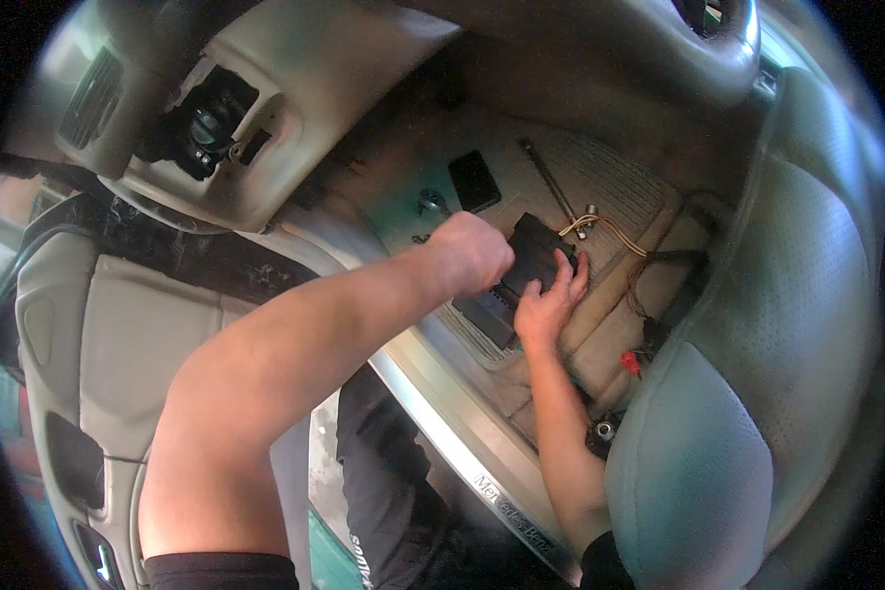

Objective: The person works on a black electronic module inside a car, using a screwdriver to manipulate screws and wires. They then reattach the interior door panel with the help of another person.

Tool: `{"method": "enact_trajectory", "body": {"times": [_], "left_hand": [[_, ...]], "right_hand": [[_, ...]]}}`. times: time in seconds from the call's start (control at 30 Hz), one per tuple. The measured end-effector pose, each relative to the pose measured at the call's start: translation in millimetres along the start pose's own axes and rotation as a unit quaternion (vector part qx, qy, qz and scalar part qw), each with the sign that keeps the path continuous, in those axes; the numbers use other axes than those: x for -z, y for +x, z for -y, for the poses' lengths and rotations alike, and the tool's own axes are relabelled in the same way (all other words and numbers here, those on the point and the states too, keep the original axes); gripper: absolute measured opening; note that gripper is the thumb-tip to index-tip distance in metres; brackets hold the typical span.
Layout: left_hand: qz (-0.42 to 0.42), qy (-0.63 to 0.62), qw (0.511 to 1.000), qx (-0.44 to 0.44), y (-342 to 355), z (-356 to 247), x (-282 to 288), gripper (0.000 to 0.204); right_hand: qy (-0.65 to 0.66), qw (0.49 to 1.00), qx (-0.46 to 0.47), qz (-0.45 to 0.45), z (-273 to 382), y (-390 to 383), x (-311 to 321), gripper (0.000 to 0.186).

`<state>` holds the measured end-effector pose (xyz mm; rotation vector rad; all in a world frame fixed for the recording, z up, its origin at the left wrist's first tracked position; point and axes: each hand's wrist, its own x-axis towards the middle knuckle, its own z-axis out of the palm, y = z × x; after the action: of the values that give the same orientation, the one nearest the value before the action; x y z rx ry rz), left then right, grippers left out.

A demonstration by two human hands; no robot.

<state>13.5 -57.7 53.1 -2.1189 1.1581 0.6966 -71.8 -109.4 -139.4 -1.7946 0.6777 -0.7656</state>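
A black rectangular electronic box point(539, 251) lies on the driver's footwell mat point(600, 162). My left hand point(472, 253) is closed in a fist against its left side; whatever is in that fist is hidden. My right hand point(549, 305) grips the right part of the box, with its thumb and fingers bent over the top. Below the box sits another flat black piece point(487, 320), partly covered by my left hand. Yellowish wires point(615, 234) run along the right side of the box toward the seat.
Beyond the box lie a long metal bar tool point(549, 177), a black phone-like slab point(474, 181) and a small dark part point(431, 203). The seat point(698, 472) borders the right, with a red connector point(630, 362) beside it. The metal door sill point(452, 418) runs below.
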Motion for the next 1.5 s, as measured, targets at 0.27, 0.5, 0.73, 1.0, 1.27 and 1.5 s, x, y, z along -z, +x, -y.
{"method": "enact_trajectory", "body": {"times": [0.27,0.5,0.73,1.0,1.27,1.5], "left_hand": [[0.067,-0.402,0.885,0.227,7.8,34.4,-21.0,0.023],[-0.009,-0.004,0.998,-0.054,20.1,38.6,-46.1,0.015],[-0.066,-0.054,0.996,0.031,-13.7,11.2,-31.9,0.019],[0.085,-0.426,0.867,0.243,11.9,20.7,-16.7,0.024],[-0.024,-0.019,0.999,-0.022,-2.7,-5.3,-9.1,0.022],[-0.047,-0.159,0.978,0.127,9.3,7.6,-7.4,0.017]], "right_hand": [[-0.005,1.0,0.003,0.004,4.5,-1.2,-0.6,0.055],[-0.009,1.0,0.007,0.007,4.9,-4.4,-1.3,0.057],[-0.018,1.0,-0.012,0.014,3.0,-0.8,2.4,0.056],[-0.006,1.0,-0.009,0.019,2.4,-1.9,1.8,0.055],[-0.007,1.0,-0.011,0.012,-2.0,-1.6,2.2,0.054],[0.0,1.0,0.005,0.009,-0.1,1.0,2.2,0.055]]}}
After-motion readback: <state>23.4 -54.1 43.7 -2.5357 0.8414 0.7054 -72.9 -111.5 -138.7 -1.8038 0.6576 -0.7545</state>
